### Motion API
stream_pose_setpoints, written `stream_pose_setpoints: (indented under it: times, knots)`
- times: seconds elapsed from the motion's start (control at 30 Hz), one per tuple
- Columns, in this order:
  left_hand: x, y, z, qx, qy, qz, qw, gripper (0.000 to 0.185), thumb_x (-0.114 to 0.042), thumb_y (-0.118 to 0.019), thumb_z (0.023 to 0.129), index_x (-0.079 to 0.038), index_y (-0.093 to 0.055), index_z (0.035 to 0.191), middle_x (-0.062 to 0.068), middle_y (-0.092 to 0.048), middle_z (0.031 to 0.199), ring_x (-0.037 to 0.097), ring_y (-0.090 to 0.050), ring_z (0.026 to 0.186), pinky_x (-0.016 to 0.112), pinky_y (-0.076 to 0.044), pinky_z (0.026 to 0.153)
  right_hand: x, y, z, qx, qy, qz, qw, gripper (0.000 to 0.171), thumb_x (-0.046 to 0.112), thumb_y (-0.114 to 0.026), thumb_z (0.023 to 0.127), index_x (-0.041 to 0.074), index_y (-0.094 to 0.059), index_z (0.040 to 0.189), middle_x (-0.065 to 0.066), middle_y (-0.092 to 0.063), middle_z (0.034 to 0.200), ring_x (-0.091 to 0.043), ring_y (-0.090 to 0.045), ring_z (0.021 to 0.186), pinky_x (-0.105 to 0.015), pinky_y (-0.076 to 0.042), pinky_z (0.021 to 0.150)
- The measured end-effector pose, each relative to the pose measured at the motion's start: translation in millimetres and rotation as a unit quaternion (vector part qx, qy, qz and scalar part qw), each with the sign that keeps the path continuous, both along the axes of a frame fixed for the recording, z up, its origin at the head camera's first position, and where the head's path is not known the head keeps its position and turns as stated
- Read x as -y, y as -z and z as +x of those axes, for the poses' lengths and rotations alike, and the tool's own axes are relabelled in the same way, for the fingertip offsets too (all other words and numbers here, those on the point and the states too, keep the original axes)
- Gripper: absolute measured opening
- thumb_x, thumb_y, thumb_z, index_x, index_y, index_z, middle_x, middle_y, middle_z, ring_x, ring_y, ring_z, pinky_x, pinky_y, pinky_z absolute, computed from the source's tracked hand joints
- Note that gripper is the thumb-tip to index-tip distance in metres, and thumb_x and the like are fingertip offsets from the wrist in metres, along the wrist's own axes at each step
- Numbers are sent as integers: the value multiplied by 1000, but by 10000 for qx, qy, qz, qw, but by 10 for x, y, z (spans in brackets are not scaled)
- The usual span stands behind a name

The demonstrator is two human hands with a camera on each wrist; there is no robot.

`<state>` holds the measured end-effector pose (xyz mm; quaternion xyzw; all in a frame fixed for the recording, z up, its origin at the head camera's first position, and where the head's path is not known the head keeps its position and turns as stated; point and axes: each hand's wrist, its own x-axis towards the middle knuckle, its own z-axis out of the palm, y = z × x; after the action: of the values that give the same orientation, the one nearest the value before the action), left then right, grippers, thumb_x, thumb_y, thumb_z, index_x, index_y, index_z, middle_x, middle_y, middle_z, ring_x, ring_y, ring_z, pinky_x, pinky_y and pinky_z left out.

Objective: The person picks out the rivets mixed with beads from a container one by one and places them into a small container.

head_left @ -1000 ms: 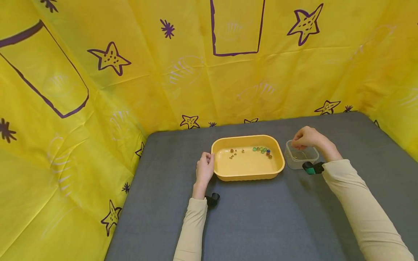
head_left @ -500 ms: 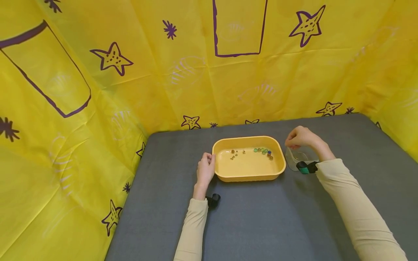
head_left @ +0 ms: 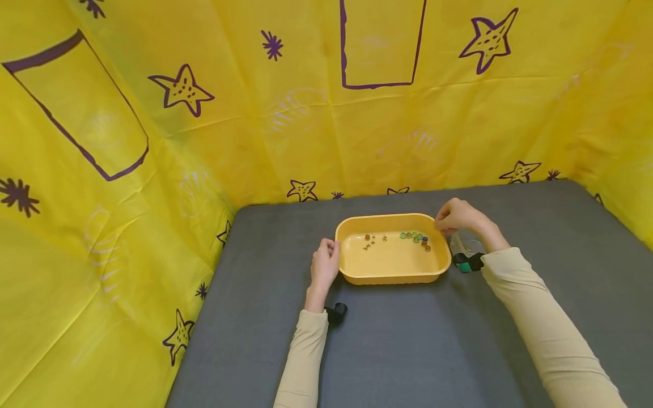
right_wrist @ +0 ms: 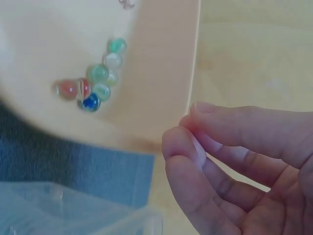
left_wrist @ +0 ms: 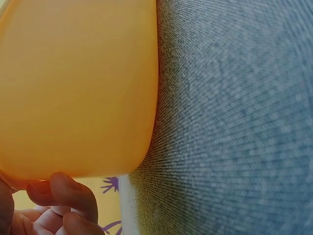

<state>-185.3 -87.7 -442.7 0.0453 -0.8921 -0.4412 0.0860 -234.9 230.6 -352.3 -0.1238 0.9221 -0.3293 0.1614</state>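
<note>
A yellow plastic tray (head_left: 393, 277) lies on the grey table. Inside it, a cluster of green, brown and blue glass marbles (right_wrist: 99, 73) sits near the right end. One brown marble (head_left: 367, 237) and several tiny gold-coloured pieces (head_left: 385, 238) lie towards the left. My left hand (head_left: 325, 265) grips the tray's left edge with bent fingers. My right hand (head_left: 461, 217) is at the far right corner of the tray, thumb and fingertips brought together. Whether something tiny sits between those fingertips cannot be seen. A clear plastic container (right_wrist: 63, 208) stands just right of the tray, partly hidden by the right hand and wrist.
Yellow cloth (head_left: 285, 141) printed with purple starfish hangs behind and on both sides of the grey table (head_left: 403, 345). Black wrist cameras are strapped to both wrists; the right one (head_left: 467, 262) hangs over the clear container.
My right hand has moved left from over the clear container to the tray's far right corner, fingertips still together. The left hand has stayed on the tray's left edge.
</note>
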Motion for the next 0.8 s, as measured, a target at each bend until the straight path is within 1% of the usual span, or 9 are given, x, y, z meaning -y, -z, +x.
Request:
stream_pose_setpoints:
  times: [0.07, 0.23, 0.3, 0.43, 0.5, 0.67, 0.8]
  knots:
    - [1, 6, -4, -13, 12, -12, 10000, 23, -28, -49, 96, -6, -54, 92, 1, -49, 66, 15, -45, 54, 29, -36, 51, 36, 6, -4, -24, -67, -10, 10000, 17, 6, -60, 84, -9, -66, 87, -6, -61, 63, -23, -59, 60, -35, -49, 61]
    - [7, 19, -13, 50, 26, -22, 10000, 23, -29, -49, 96, -7, -54, 91, 1, -48, 65, 15, -45, 54, 28, -35, 51, 124, 40, -25, 10, -131, -113, 9998, 16, 5, -61, 83, -10, -66, 88, -8, -63, 66, -22, -61, 62, -38, -51, 64]
    - [8, 22, -16, 63, 30, -23, 10000, 23, -29, -48, 96, -7, -54, 91, 1, -49, 65, 14, -45, 53, 28, -36, 51, 163, 55, -38, 9, -157, -117, 9998, 16, 5, -61, 83, -10, -66, 87, -9, -64, 67, -20, -60, 60, -38, -51, 63]
    - [8, 25, -19, 75, 25, -42, 10000, 23, -28, -48, 96, -7, -54, 92, 1, -48, 65, 14, -44, 53, 28, -35, 51, 238, 97, -72, 5, -214, -85, 9997, 13, 4, -62, 81, -8, -65, 79, -10, -61, 63, -20, -56, 56, -34, -48, 57]
    - [5, 23, -19, 48, 26, -65, 10000, 23, -28, -48, 96, -7, -54, 91, 1, -49, 65, 14, -44, 53, 28, -35, 51, 270, 120, -90, 35, -220, -86, 9997, 12, 4, -62, 81, -8, -64, 78, -11, -60, 62, -21, -55, 56, -34, -47, 58]
    - [3, 13, -12, 16, 49, -80, 10000, 22, -28, -48, 96, -7, -54, 91, 1, -49, 65, 14, -45, 53, 29, -36, 51, 355, 161, -119, 83, -236, -90, 9996, 12, 3, -63, 82, -8, -65, 81, -12, -62, 65, -25, -58, 59, -38, -49, 62]
    - [10, 19, -17, 41, 40, -73, 10000, 23, -29, -48, 96, -7, -54, 92, 1, -49, 65, 14, -45, 54, 28, -36, 52, 417, 186, -142, 133, -196, -123, 9996, 12, 3, -64, 81, -9, -65, 84, -11, -63, 64, -25, -59, 59, -38, -50, 62]
